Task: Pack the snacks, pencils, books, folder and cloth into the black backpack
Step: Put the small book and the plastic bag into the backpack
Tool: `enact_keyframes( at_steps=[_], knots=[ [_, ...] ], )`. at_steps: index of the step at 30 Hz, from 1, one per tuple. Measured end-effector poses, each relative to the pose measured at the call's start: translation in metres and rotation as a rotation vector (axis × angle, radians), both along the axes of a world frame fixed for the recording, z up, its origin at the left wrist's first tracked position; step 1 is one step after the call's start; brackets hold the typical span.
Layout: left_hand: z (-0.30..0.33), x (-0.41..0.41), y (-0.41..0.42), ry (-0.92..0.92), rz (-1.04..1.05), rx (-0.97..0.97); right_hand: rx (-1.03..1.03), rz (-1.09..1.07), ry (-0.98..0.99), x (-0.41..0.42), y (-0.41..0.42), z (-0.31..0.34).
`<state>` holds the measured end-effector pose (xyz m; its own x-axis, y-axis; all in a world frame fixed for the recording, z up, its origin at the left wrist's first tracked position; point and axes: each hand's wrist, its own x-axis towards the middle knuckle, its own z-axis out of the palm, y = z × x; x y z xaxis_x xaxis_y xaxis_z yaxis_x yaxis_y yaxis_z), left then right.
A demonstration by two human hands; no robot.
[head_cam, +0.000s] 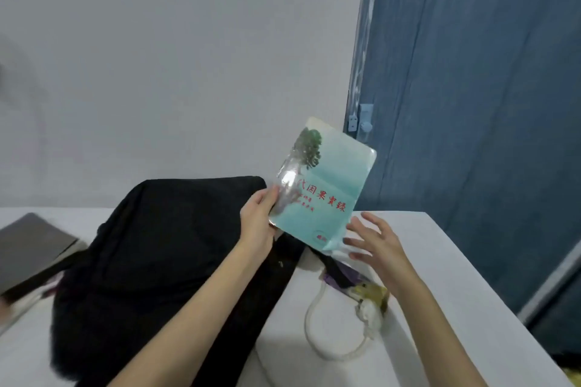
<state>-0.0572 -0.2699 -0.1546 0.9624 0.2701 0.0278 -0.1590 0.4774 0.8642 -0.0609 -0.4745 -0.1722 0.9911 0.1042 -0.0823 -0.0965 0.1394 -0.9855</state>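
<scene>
The black backpack [163, 248] lies on the white table [440, 267], filling the middle left. My left hand [259, 220] grips the lower left edge of a light teal book [327, 185] with red characters and a tree picture, holding it tilted in the air above the backpack's right side. My right hand [377, 242] hovers just right of the book's lower corner, fingers spread, holding nothing. A dark grey folder [28, 248] lies flat at the left, partly under a backpack strap.
A purple and yellow item [364, 286] with a white looped cord [317, 333] lies on the table under my right forearm. A grey wall stands behind the table. A blue curtain [478, 104] hangs at the right, past the table's edge.
</scene>
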Motion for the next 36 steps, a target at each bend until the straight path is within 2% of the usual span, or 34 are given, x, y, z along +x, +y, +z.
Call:
enact_keyframes(
  at_steps=[2, 4, 7, 10, 13, 15, 20, 22, 25, 27, 31, 32, 36],
  knots=[
    [0.015, -0.015, 0.034, -0.023, 0.102, 0.056, 0.01, -0.111, -0.018, -0.002, 0.016, 0.004],
    [0.03, -0.028, 0.067, -0.03, 0.173, 0.065, 0.011, -0.087, -0.041, -0.005, 0.026, 0.01],
    [0.042, -0.052, 0.119, 0.016, 0.183, 0.081, -0.013, 0.116, -0.022, -0.019, 0.06, 0.019],
    [0.051, -0.078, 0.155, 0.087, 0.054, 0.215, 0.026, 0.341, 0.031, -0.04, 0.092, 0.02],
    [0.055, -0.102, 0.175, 0.145, -0.048, 0.346, 0.037, 0.566, -0.001, -0.074, 0.125, 0.015],
    [0.051, -0.111, 0.186, 0.161, -0.067, 0.427, 0.052, 0.521, -0.023, -0.088, 0.141, 0.009],
    [0.012, -0.138, 0.215, 0.218, -0.229, 0.634, 0.106, 0.229, -0.098, -0.103, 0.145, 0.007],
    [-0.007, -0.156, 0.232, 0.223, -0.256, 0.873, 0.139, 0.116, -0.127, -0.106, 0.138, 0.004],
    [-0.03, -0.178, 0.253, 0.209, -0.416, 1.363, 0.234, -0.044, -0.11, -0.109, 0.134, -0.003],
    [-0.035, -0.183, 0.26, 0.142, -0.434, 1.489, 0.303, -0.1, -0.109, -0.113, 0.135, -0.007],
    [-0.028, -0.175, 0.275, 0.066, -0.347, 1.298, 0.425, -0.133, -0.073, -0.128, 0.146, -0.011],
    [-0.024, -0.172, 0.276, 0.058, -0.268, 1.273, 0.456, -0.135, -0.066, -0.131, 0.149, -0.013],
    [-0.01, -0.147, 0.26, 0.079, 0.433, 1.276, 0.557, -0.129, -0.02, -0.145, 0.158, -0.017]
  ],
)
